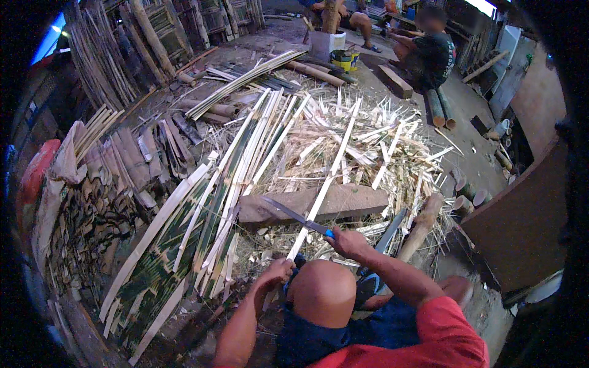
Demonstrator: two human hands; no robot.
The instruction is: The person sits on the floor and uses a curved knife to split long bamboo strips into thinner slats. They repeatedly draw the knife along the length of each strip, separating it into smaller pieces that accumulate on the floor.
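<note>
My left hand (277, 271) is closed around the near end of a long pale bamboo strip (326, 184). The strip runs up and away from me, across a thick wooden block (356, 202) on the ground. In my right hand (348, 243) is the blue handle of a knife (286, 210). Its long blade points to the left and crosses the strip at the block, just beyond my knee. Left of the block lies a pile of long split bamboo strips (202, 211), some with green and dark skin.
Bamboo shavings (374, 144) cover the ground beyond the block. A second broad blade (391, 232) lies beside a short log (422, 226) at right. Split bamboo pieces (101, 214) are stacked at left. Farther off, a person (429, 55) sits near a yellow bucket (343, 59).
</note>
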